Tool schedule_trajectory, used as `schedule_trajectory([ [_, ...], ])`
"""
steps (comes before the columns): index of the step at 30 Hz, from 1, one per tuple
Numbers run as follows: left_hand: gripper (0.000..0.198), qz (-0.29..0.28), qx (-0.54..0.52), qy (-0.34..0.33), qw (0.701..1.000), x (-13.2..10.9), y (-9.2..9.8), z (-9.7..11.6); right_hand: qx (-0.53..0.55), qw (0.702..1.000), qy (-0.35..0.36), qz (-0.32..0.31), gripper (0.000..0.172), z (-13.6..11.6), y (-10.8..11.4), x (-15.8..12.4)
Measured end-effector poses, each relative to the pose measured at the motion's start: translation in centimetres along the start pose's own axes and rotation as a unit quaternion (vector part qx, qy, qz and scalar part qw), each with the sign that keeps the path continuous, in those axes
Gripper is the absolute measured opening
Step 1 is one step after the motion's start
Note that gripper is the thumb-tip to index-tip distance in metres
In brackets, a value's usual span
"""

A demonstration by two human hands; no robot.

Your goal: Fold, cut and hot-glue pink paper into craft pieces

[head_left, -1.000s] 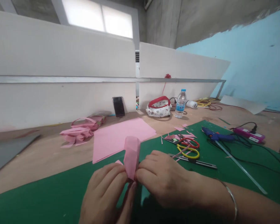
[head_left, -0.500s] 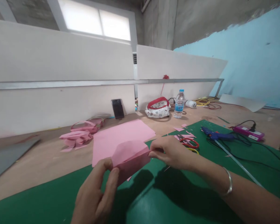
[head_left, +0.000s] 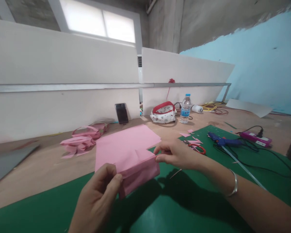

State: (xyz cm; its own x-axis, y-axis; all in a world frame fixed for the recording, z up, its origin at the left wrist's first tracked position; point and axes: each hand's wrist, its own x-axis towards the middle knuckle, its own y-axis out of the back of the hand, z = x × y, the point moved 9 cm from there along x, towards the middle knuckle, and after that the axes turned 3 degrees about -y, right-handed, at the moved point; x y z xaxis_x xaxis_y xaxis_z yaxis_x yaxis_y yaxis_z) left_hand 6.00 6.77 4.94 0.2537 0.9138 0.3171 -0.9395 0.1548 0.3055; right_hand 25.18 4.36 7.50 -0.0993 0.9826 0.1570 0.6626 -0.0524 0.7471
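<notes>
A folded piece of pink paper (head_left: 139, 176) is held up over the green cutting mat (head_left: 70, 197). My left hand (head_left: 99, 191) pinches its left end between thumb and fingers. At the right end, my right hand (head_left: 172, 153) is closed on the corner of the same piece, a bracelet on its wrist. Behind it lies a larger pink sheet (head_left: 135, 137), flat on the table. Scissors with red handles (head_left: 197, 148) lie partly hidden behind my right hand, among pink scraps. A thin stick-like thing (head_left: 176, 173) rests on the mat below that hand.
A blue glue gun (head_left: 223, 140) with a long glue stick and a purple power strip (head_left: 255, 138) with cords are at right. Crumpled pink strips (head_left: 79, 142) lie at left. Behind stand a phone (head_left: 121, 113), a pouch (head_left: 163, 113) and a water bottle (head_left: 185, 109).
The pink piece has turned in my hands: its near flap hangs lower and shows more, and the upper part tilts down flatter. Both hands keep their hold.
</notes>
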Motion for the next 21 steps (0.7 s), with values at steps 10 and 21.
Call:
schedule_trajectory([
  [10, 0.026, -0.026, -0.121, 0.109, 0.986, 0.4, -0.3, -3.7, 0.189, 0.975, -0.104, -0.049, 0.011, 2.1, -1.6, 0.3],
  [21, 0.026, -0.037, -0.138, 0.119, 0.982, 1.0, -0.2, -4.6, 0.245, 0.968, -0.055, -0.023, 0.015, 1.1, -0.9, 0.3],
])
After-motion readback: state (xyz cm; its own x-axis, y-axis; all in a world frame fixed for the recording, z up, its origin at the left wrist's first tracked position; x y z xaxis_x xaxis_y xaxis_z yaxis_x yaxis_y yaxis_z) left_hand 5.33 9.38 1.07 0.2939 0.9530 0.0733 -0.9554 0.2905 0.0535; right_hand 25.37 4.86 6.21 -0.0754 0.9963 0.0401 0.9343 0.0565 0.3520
